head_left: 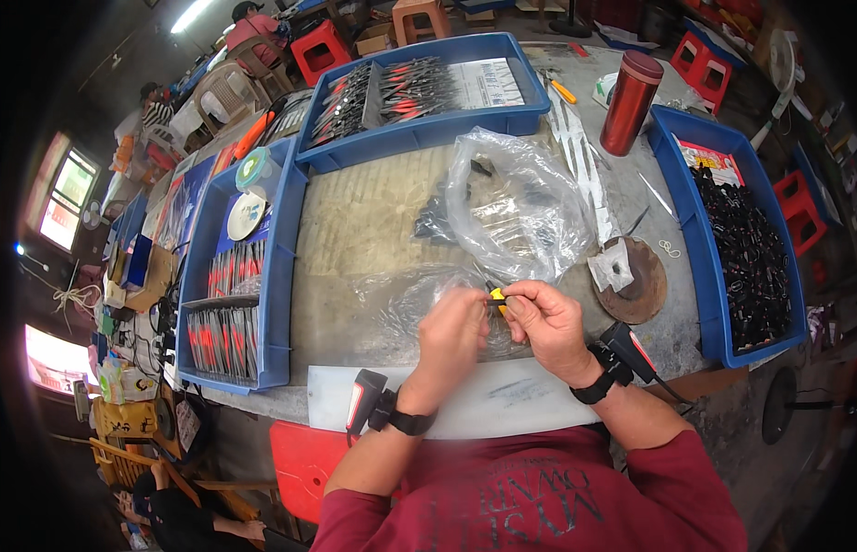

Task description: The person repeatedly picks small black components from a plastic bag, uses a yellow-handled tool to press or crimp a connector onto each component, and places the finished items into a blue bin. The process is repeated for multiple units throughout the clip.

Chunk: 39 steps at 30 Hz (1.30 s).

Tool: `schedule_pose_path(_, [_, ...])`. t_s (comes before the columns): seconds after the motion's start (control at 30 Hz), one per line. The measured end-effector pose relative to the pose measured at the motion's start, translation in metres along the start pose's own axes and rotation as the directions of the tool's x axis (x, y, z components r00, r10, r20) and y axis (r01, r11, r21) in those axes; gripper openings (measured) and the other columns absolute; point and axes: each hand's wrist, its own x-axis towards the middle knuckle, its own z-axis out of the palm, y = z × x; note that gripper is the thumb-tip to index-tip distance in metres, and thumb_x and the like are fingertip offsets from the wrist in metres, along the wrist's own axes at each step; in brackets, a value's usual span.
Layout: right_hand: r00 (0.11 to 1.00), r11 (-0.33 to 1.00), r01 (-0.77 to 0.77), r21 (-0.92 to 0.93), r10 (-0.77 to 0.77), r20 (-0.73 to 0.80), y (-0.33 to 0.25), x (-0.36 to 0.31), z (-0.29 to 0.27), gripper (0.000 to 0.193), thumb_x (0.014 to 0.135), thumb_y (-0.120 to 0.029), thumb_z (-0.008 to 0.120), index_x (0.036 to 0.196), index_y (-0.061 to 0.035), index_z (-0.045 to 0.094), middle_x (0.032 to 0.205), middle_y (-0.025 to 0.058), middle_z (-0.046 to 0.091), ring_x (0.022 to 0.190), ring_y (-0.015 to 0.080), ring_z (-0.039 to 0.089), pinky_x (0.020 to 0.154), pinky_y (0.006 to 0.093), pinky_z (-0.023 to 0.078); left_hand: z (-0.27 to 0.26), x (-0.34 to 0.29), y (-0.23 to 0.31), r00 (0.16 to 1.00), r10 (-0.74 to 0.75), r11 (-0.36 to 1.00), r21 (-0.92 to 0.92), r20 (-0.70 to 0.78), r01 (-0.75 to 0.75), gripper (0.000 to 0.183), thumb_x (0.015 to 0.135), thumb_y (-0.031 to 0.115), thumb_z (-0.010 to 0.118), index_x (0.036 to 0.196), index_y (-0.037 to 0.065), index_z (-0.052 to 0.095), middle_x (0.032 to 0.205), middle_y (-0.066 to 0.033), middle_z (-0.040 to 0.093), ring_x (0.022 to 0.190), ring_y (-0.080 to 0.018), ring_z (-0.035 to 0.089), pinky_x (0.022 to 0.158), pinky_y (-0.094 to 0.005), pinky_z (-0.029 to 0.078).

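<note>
My two hands meet just above the table in front of me. My right hand (546, 324) pinches a small tool with a yellow and black handle (498, 295), and a thin tip points up and away from it. Close against it, my left hand (450, 333) has its fingers pressed together; it is slightly blurred, and what lies in them is hidden. A dark slender piece shows between the fingertips of both hands. Beneath and beyond the hands lies crumpled clear plastic film (401, 299). A large open clear plastic bag (479, 198) with dark pieces in and beside it sits farther off.
Blue trays stand left (280, 304), at the back (428, 136) and right (714, 317), holding packed red-and-black pieces and a black heap. A red flask (631, 103), a round brown disc (651, 299) and a white board (484, 405) lie around. Other people sit far left.
</note>
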Motion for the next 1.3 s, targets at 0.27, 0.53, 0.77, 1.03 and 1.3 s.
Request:
schedule_pose_path(0.27, [1.000,1.000,-0.013,0.023,0.013,-0.015,0.000,0.001,0.000,0.014,0.091,-0.005,0.052,0.103,0.0013,0.057,0.074,0.0023,0.056,0.056,0.0047,0.049,0.050,0.0178,0.040,0.000,0.000,0.005,1.000,-0.015,1.000,-0.001,0.011,0.015,0.014,0.092,0.002,0.047,0.100,-0.005,0.057,0.078,-0.0071,0.054,0.059,-0.0096,0.055,0.049,-0.0215,0.047])
schedule_pose_path(0.53, [1.000,1.000,-0.010,0.006,0.010,-0.015,0.000,0.000,0.000,0.014,0.091,-0.005,0.052,0.103,0.0011,0.057,0.074,0.0025,0.056,0.056,0.0049,0.049,0.051,0.0178,0.040,-0.005,0.001,0.002,1.000,0.005,0.998,-0.070,0.024,-0.003,0.011,0.088,-0.002,0.053,0.095,-0.005,0.061,0.081,-0.0085,0.058,0.061,-0.0109,0.059,0.052,-0.0219,0.050])
schedule_pose_path(0.77, [0.992,0.971,0.119,-0.206,-0.124,-0.014,0.000,-0.001,0.001,0.011,0.089,-0.005,0.056,0.096,0.0011,0.060,0.069,-0.0008,0.054,0.054,0.0041,0.046,0.048,0.0187,0.038,-0.007,0.002,0.002,0.999,0.015,1.000,-0.021,0.034,-0.014,0.011,0.083,-0.009,0.055,0.089,-0.004,0.063,0.077,-0.0090,0.059,0.059,-0.0121,0.059,0.051,-0.0219,0.050])
schedule_pose_path(1.03, [0.998,0.981,-0.018,-0.193,0.006,-0.062,-0.003,-0.002,0.001,0.010,0.083,-0.003,0.061,0.090,0.0026,0.062,0.073,0.0088,0.060,0.064,0.0123,0.056,0.058,0.0251,0.045,-0.014,0.007,0.009,0.966,0.212,0.929,0.277,0.146,-0.246,0.012,0.081,-0.009,0.055,0.090,-0.004,0.061,0.072,-0.0085,0.059,0.057,-0.0128,0.059,0.051,-0.0240,0.048])
schedule_pose_path(1.3, [0.979,0.914,0.196,-0.355,-0.205,0.010,-0.009,0.002,-0.001,0.009,0.082,-0.004,0.061,0.089,0.0014,0.062,0.071,0.0079,0.059,0.059,0.0127,0.055,0.053,0.0249,0.043,-0.013,0.005,0.003,0.941,-0.269,0.896,-0.305,0.203,0.322,0.012,0.083,-0.007,0.056,0.093,-0.005,0.062,0.074,-0.0071,0.059,0.059,-0.0127,0.061,0.052,-0.0232,0.049])
